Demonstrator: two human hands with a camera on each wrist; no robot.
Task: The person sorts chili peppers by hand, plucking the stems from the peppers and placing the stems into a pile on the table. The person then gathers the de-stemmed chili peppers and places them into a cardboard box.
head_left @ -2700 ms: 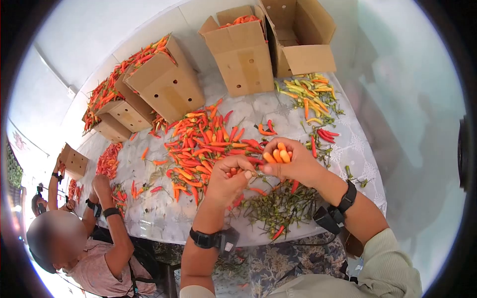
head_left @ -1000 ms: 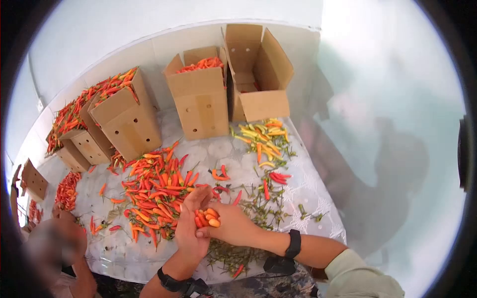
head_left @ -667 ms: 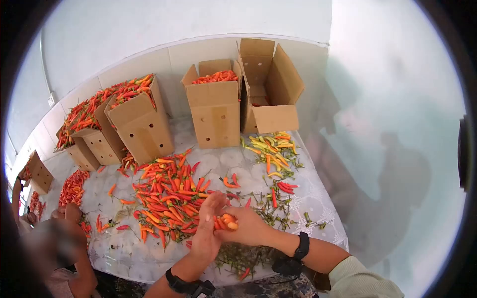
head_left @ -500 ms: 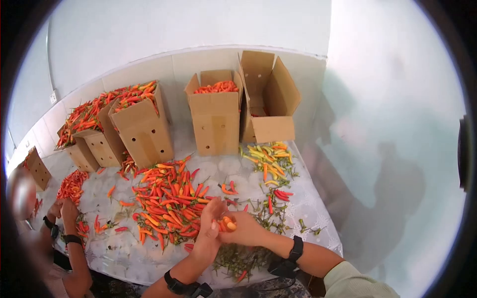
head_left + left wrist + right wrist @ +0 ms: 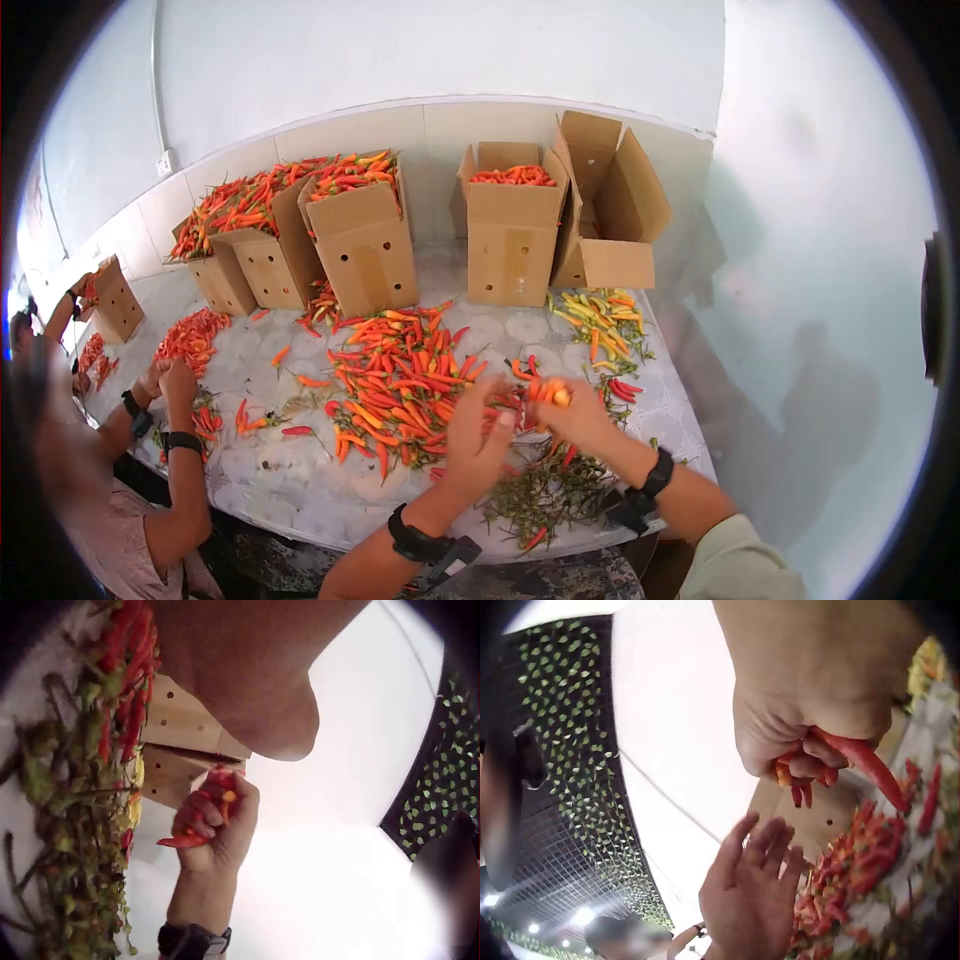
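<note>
My right hand [image 5: 585,418] grips several red and orange chillies; in the right wrist view a long red chilli [image 5: 866,766] sticks out beneath that fist [image 5: 810,705]. The left hand [image 5: 476,445] is held just to its left, palm up with fingers spread and nothing in them, as the right wrist view also shows of this hand [image 5: 750,900]. A gap separates the two hands. Beyond the left hand lies a heap of red and orange chillies [image 5: 400,375]. Under the right hand are green stems [image 5: 545,495]. The left wrist view shows the right fist [image 5: 217,825] around its chillies.
Cardboard boxes of chillies [image 5: 362,255] stand along the wall, with a taller open box [image 5: 620,262] at the right end. Yellow chillies [image 5: 600,318] lie before it. Another person [image 5: 120,520] works at the table's left side, near a smaller red heap [image 5: 195,338].
The hands have come apart; half a second ago the left was cupped against the right. The chillies are still in the right hand. The head view has swung left.
</note>
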